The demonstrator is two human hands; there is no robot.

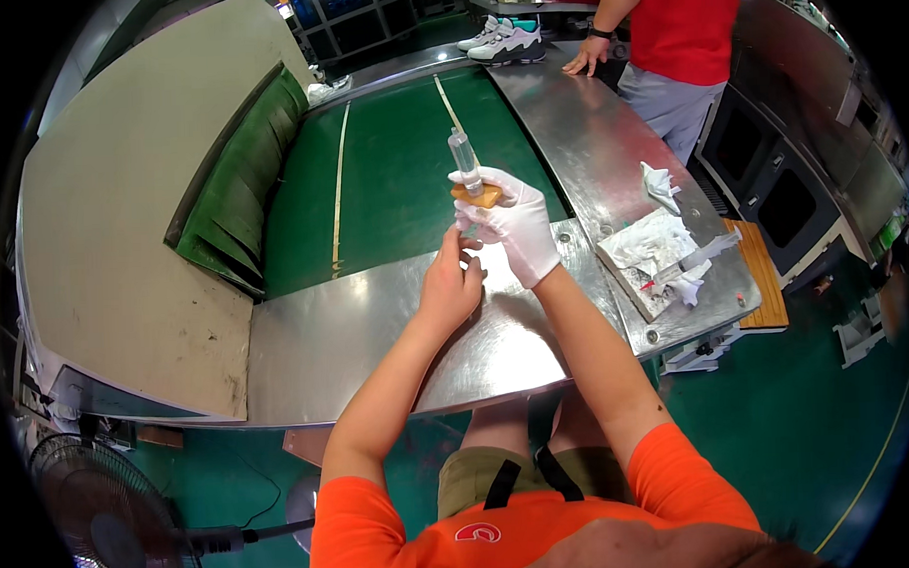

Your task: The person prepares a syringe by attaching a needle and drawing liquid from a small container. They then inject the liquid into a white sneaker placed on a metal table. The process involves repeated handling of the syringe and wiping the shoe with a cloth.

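Note:
My right hand [520,220], in a white glove, is closed around a clear syringe-like tube [463,160] standing nearly upright over the metal ledge's far edge. A tan, flat-edged piece [476,195] sits around the tube's lower part, against the gloved fingers. What lies below that piece is mostly covered by the glove. My bare left hand [453,289] is just below and left of it. Its index fingertip reaches up to the glove's underside, while the other fingers are loosely bent and apart, with nothing visible in them.
A green conveyor belt [396,186] runs away beyond the metal ledge [326,334]. At right, a tray [635,288] bears crumpled wipes and a large syringe [696,257]. A person in red [686,31] stands at the far right. White shoes [506,44] rest behind; a fan [113,536] stands lower left.

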